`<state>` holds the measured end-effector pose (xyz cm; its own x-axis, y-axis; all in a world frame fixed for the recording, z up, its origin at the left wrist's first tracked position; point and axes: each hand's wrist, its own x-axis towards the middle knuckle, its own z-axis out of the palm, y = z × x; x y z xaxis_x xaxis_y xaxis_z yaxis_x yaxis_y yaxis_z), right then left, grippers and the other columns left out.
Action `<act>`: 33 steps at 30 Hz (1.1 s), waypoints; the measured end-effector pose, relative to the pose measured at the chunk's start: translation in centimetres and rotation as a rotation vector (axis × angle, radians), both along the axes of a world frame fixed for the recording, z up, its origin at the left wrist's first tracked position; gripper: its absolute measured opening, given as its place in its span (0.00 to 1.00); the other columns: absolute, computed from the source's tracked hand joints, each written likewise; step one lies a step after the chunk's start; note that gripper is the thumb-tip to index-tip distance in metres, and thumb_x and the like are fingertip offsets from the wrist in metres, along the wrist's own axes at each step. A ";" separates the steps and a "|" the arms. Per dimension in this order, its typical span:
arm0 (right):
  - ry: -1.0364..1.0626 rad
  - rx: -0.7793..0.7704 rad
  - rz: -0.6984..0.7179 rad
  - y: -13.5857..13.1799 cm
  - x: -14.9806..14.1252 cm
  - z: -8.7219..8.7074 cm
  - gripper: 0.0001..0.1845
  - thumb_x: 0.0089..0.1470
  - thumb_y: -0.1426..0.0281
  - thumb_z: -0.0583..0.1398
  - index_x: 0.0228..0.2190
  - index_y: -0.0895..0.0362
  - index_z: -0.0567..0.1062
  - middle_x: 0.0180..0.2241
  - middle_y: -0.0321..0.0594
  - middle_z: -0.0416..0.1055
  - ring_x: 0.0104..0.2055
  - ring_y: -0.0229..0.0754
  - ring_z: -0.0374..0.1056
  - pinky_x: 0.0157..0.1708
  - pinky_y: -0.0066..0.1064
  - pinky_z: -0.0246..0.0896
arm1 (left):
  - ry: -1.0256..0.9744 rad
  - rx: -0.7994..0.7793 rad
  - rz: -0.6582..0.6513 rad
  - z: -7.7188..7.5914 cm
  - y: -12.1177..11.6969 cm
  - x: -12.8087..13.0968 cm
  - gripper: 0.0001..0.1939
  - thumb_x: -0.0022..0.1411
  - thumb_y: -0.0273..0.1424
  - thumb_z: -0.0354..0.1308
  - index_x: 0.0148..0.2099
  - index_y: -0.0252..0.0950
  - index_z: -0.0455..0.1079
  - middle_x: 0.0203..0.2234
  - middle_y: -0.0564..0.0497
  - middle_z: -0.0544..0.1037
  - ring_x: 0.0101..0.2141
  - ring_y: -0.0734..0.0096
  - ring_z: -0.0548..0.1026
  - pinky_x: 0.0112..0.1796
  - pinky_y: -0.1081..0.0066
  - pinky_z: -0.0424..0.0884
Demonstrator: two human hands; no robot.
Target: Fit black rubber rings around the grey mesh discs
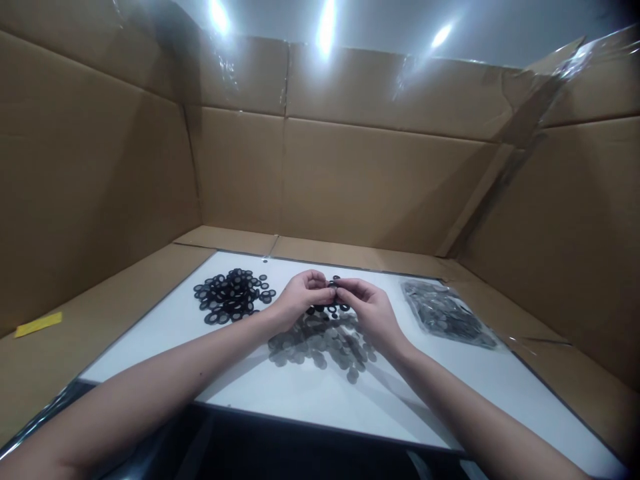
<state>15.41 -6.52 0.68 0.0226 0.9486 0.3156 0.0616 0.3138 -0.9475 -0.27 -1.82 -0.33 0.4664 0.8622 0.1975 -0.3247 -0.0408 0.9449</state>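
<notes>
Head view shows both bare hands meeting above the middle of a white board, thumbs and index fingers pressed close around a small black piece (333, 285). The left hand (304, 297) pinches it from one side and the right hand (374, 310) from the other; the piece is mostly hidden by the fingertips, so its full shape cannot be told. The other fingers of the left hand curl loosely, while those of the right are bent in behind the thumb.

Just below the fingertips lie loose black rings (333, 311), partly covered by the hands. Nearer the body, between the forearms, spreads a heap of thin grey translucent discs (320, 341), some overlapping. To the left, a pile of black rings with grey centres (230, 293) sits apart from the heap, a few strays along its right side. Well to the right, a clear plastic bag (445, 313) holds many grey pieces.

Around the white board (295, 395) stand tall cardboard walls (390, 187); a yellow strip (39, 325) lies on the cardboard at far left. Bright lights (327, 27) shine overhead.
</notes>
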 end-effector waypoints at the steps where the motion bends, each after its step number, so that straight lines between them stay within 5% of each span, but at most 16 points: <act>1: -0.019 0.003 -0.001 0.0 0.0 0.0 0.16 0.46 0.62 0.62 0.36 0.58 0.77 0.37 0.44 0.75 0.37 0.44 0.70 0.40 0.37 0.65 | 0.013 0.022 0.009 0.0 0.1 -0.1 0.17 0.47 0.30 0.66 0.37 0.33 0.64 0.30 0.51 0.72 0.33 0.72 0.73 0.39 0.68 0.69; 6: -0.071 0.040 0.009 0.0 -0.1 0.0 0.16 0.48 0.62 0.61 0.38 0.57 0.77 0.41 0.44 0.74 0.39 0.44 0.70 0.41 0.37 0.65 | 0.026 0.058 0.058 -0.1 0.3 0.0 0.16 0.46 0.29 0.65 0.37 0.33 0.64 0.29 0.52 0.72 0.32 0.75 0.72 0.35 0.74 0.66; 17: -0.142 0.088 0.030 0.4 0.0 -0.3 0.15 0.49 0.64 0.60 0.39 0.56 0.75 0.41 0.43 0.74 0.40 0.44 0.70 0.41 0.37 0.66 | -0.106 -0.068 0.069 -0.6 -0.2 0.5 0.16 0.46 0.29 0.65 0.33 0.34 0.60 0.29 0.52 0.72 0.32 0.74 0.73 0.42 0.68 0.68; 27: -0.075 0.081 0.004 0.1 -0.2 -0.4 0.15 0.50 0.63 0.60 0.39 0.56 0.76 0.42 0.43 0.73 0.44 0.45 0.69 0.46 0.37 0.64 | -0.110 -0.148 -0.054 0.3 -0.4 0.2 0.15 0.50 0.28 0.63 0.38 0.32 0.63 0.35 0.45 0.74 0.38 0.68 0.75 0.48 0.62 0.67; 33: -0.063 0.047 -0.009 0.0 -0.1 -0.2 0.14 0.49 0.64 0.60 0.38 0.57 0.76 0.41 0.43 0.74 0.43 0.45 0.69 0.45 0.38 0.64 | -0.079 -0.123 0.010 0.0 -0.1 0.4 0.19 0.48 0.28 0.66 0.41 0.32 0.63 0.34 0.47 0.73 0.36 0.67 0.76 0.45 0.61 0.70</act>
